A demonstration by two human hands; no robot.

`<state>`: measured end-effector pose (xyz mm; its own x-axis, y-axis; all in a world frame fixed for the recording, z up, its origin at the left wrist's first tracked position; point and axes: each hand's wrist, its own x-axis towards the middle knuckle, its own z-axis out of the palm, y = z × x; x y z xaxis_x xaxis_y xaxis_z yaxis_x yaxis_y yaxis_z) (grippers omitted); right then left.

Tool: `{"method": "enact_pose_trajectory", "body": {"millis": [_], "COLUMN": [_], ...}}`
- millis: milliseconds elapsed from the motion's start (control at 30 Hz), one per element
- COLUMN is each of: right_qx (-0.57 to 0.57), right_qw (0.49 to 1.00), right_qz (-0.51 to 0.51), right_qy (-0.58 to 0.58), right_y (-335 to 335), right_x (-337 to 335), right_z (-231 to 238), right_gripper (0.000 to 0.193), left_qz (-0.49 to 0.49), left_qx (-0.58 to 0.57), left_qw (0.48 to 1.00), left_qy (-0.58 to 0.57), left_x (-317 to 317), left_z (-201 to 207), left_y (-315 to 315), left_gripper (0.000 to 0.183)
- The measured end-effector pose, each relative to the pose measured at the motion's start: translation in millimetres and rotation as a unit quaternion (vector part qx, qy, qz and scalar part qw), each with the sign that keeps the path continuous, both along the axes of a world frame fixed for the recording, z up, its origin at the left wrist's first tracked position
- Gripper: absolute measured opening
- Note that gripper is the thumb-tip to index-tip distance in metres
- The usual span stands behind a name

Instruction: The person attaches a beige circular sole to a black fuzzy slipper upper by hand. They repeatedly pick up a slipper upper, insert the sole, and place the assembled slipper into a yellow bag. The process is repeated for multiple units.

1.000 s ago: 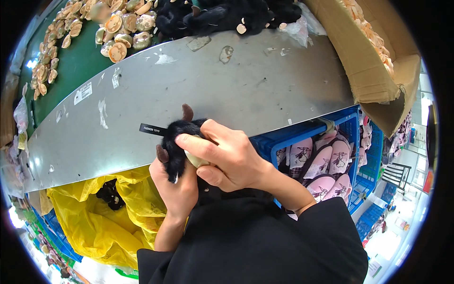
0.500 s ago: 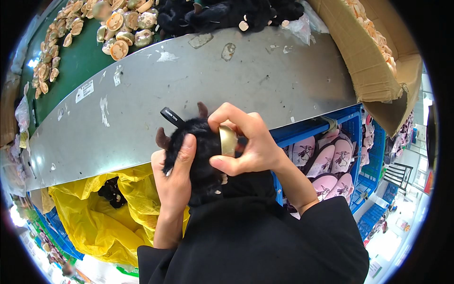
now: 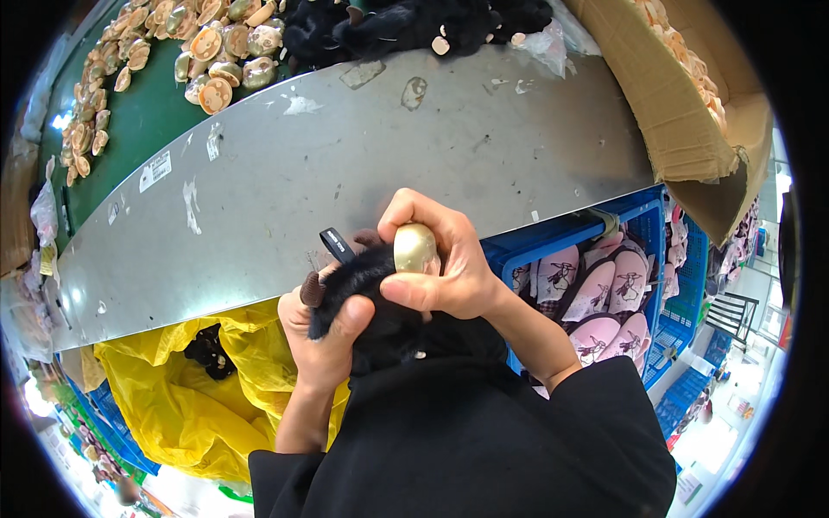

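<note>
My left hand (image 3: 321, 344) is closed around a black plush toy (image 3: 363, 274), its thumb pressing the fur on the near side. The toy has brown ears or horns and a black ribbon tag (image 3: 337, 245) sticking up. My right hand (image 3: 462, 274) pinches a shiny gold rounded shell piece (image 3: 416, 247) between thumb and fingers. That piece sits right against the toy's right side; whether it is inserted in the plush or only touching cannot be made out. The toy's lower part blends with my black clothing.
A grey metal table (image 3: 345, 147) curves ahead, beside a green surface (image 3: 147, 104) with many gold-and-tan shell pieces (image 3: 207, 43). More black plush toys (image 3: 414, 26) lie at the back. A cardboard box (image 3: 665, 95) stands right, above a blue crate (image 3: 518, 244) of pink slippers (image 3: 591, 293). A yellow bag (image 3: 207, 419) hangs left.
The gold piece has turned so its rounded face shows more. The plush toy has tilted, its ears and tag shifting down and right. Both hands keep their holds.
</note>
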<state>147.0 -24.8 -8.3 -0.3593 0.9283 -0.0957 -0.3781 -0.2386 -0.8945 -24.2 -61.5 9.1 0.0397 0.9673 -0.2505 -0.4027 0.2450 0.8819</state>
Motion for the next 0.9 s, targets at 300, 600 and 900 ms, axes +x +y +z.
{"method": "enact_pose_trajectory", "body": {"millis": [300, 600, 900], "right_qx": [-0.058, 0.018, -0.048], "right_qw": [0.996, 0.998, 0.998], "right_qz": [-0.016, -0.054, -0.013], "right_qy": [0.06, -0.009, 0.036], "right_y": [2, 6, 12], "right_x": [-5, -10, -9], "right_z": [0, 2, -5], "right_gripper": [0.038, 0.038, 0.036], "left_qz": [0.041, 0.035, 0.022], "left_qx": [-0.096, -0.055, -0.125], "left_qw": [0.966, 0.982, 0.958], "left_qy": [-0.238, -0.175, -0.259], "left_x": [15, 12, 10], "left_z": [-2, -1, -13], "left_y": [-7, 8, 4], "left_gripper": [0.07, 0.057, 0.059]}}
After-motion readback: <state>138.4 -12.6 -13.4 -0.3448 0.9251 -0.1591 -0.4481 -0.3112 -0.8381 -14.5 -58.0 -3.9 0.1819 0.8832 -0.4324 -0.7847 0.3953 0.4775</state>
